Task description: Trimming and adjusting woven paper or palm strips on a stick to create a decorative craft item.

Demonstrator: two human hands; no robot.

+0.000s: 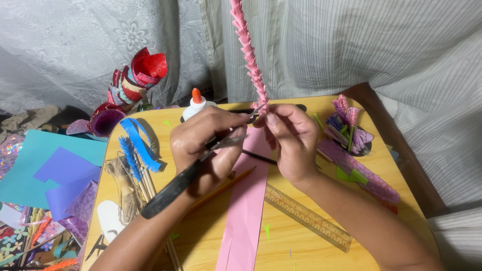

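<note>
Now | left hand (203,145) gripping scissors (198,168), blades at fringe (249,55) | right hand (291,140) pinching fringe base | pink strip (246,216), ruler (307,217) on table (301,251)

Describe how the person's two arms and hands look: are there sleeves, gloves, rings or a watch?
Both forearms are bare as far as the picture shows them; no sleeve reaches into view. The left hand and the right hand wear no gloves. No ring, watch or bracelet is visible on either wrist or on the fingers that show. The fingernails look short and unpainted.
</note>
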